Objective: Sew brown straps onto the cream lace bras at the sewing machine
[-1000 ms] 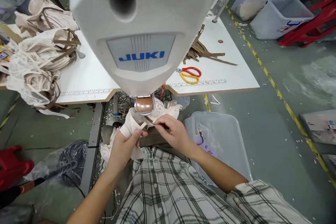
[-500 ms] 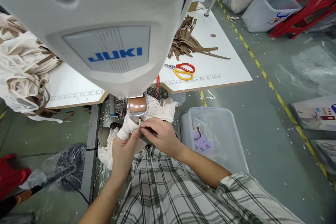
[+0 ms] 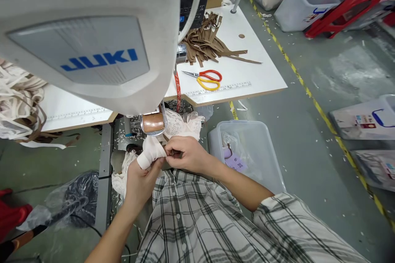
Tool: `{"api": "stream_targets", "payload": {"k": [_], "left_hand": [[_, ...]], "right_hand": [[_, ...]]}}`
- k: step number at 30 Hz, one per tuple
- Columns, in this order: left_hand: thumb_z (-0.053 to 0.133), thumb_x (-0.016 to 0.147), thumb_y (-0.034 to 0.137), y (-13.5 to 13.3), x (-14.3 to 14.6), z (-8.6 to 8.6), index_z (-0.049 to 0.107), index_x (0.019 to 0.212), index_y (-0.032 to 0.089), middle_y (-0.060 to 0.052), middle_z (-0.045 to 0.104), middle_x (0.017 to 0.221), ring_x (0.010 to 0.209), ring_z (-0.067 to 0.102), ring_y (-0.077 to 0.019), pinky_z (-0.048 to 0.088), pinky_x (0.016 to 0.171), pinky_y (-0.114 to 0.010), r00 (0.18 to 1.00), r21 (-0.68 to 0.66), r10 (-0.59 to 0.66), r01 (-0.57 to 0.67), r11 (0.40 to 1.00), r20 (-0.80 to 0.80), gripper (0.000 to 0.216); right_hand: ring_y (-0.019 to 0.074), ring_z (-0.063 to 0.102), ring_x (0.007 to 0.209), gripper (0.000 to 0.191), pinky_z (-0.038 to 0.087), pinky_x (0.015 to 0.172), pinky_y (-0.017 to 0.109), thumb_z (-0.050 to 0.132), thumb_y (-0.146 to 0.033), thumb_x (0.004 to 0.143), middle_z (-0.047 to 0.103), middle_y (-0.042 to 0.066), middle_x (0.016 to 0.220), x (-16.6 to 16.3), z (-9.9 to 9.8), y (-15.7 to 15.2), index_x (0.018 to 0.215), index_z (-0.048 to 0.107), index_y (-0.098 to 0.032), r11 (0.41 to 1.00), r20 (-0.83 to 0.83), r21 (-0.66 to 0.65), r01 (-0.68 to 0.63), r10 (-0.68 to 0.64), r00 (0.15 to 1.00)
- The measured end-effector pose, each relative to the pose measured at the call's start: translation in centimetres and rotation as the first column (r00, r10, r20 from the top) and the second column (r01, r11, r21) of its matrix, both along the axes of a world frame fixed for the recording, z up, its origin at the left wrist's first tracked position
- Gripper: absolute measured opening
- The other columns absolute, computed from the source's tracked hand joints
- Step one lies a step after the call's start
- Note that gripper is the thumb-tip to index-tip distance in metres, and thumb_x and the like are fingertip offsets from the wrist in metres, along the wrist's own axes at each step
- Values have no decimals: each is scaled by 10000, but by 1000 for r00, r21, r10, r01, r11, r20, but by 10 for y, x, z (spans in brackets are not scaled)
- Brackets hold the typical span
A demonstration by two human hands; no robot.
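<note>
My left hand [image 3: 141,177] and my right hand [image 3: 187,154] meet just below the head of a white JUKI sewing machine [image 3: 92,37]. Both are closed in a pinch on a cream fabric piece [image 3: 151,152], which wraps over my left fingers. White lace fabric [image 3: 182,123] bunches behind my hands under the machine's copper-coloured metal part [image 3: 152,123]. The seam between my fingertips is hidden by the fingers.
On the white table [image 3: 262,78] lie red-and-yellow scissors [image 3: 206,79] and a heap of brown straps [image 3: 206,43]. A clear plastic bin [image 3: 247,152] stands on the floor to my right, with cream garments [image 3: 18,102] piled at left. More bins [image 3: 304,4] stand beyond a yellow floor line.
The view has swung right and down, so the machine head fills the upper left. My hands have closed together on the cream fabric; the right hand moved in towards the left.
</note>
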State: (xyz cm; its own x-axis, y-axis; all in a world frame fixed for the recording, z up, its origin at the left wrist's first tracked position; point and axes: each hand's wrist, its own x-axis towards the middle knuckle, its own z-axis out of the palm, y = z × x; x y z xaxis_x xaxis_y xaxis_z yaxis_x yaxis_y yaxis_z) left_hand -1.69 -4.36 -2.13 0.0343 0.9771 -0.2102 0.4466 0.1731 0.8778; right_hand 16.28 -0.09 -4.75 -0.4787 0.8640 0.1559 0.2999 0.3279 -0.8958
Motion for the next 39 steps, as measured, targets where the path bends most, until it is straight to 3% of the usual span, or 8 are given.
{"api": "stream_targets", "payload": {"k": [7, 9, 13, 17, 20, 25, 30, 39], "left_hand": [[676, 822, 390, 1, -4, -11, 693, 728, 162, -11, 660, 628, 597, 565, -148, 449, 575, -245, 988, -76, 43, -32, 997, 145, 247], [657, 843, 402, 4, -4, -11, 683, 767, 166, -3, 651, 648, 616, 564, -141, 446, 587, -235, 983, -113, 21, 0, 994, 185, 250], [636, 868, 400, 10, -3, -7, 690, 1068, 188, -31, 718, 923, 873, 637, -184, 485, 762, -258, 985, -165, -38, 66, 984, 167, 296], [631, 863, 402, 8, -1, -7, 728, 985, 157, -38, 732, 899, 833, 634, -192, 480, 749, -266, 998, -113, -51, 55, 992, 38, 291], [638, 852, 407, 7, -2, -9, 731, 951, 139, -41, 731, 869, 798, 625, -193, 471, 706, -264, 999, -73, -45, 44, 996, -20, 300], [578, 901, 451, 13, -5, -5, 684, 1088, 171, -30, 730, 934, 893, 646, -205, 485, 754, -267, 990, -209, -98, 116, 971, 97, 353], [569, 914, 431, 17, -5, -2, 652, 1191, 206, -40, 714, 1136, 1037, 635, -214, 468, 902, -293, 980, -163, -177, 189, 968, 89, 367], [559, 913, 401, 14, 4, 5, 686, 1115, 178, -47, 735, 1030, 919, 646, -197, 478, 795, -266, 974, -99, -224, 221, 970, -22, 326]], "right_hand": [[116, 516, 690, 62, 388, 628, 217, 589, -148, 817, 580, -17, 732, 4, 1, 3, 808, 635, -189, 992, -12, -67, -108, 108, 994], [105, 497, 660, 55, 374, 605, 209, 593, -149, 813, 551, -23, 709, 3, -2, 1, 791, 630, -183, 994, -11, -78, -80, 79, 997], [96, 453, 621, 76, 339, 576, 209, 605, -155, 788, 502, -32, 654, 1, -5, -3, 714, 601, -172, 997, 23, -71, -12, 13, 1000], [85, 433, 594, 83, 316, 575, 217, 612, -158, 769, 513, -35, 626, 1, -4, -3, 686, 606, -161, 998, 68, -61, 22, -18, 998], [84, 466, 610, 60, 339, 595, 213, 622, -194, 793, 561, -30, 664, 6, -5, 0, 752, 651, -161, 986, 49, -167, 8, 1, 999], [102, 537, 681, 130, 392, 633, 216, 567, -216, 854, 639, -9, 777, 18, -2, 4, 929, 663, -169, 913, -66, -406, -36, 9, 998], [89, 474, 627, 140, 345, 605, 212, 586, -164, 819, 564, -51, 743, 23, 10, 2, 940, 524, -194, 957, 10, -288, 19, -17, 1000], [103, 436, 641, 157, 287, 610, 230, 533, -123, 830, 494, -55, 726, 24, 6, 3, 918, 435, -209, 995, 160, -81, -63, 75, 984]]}}
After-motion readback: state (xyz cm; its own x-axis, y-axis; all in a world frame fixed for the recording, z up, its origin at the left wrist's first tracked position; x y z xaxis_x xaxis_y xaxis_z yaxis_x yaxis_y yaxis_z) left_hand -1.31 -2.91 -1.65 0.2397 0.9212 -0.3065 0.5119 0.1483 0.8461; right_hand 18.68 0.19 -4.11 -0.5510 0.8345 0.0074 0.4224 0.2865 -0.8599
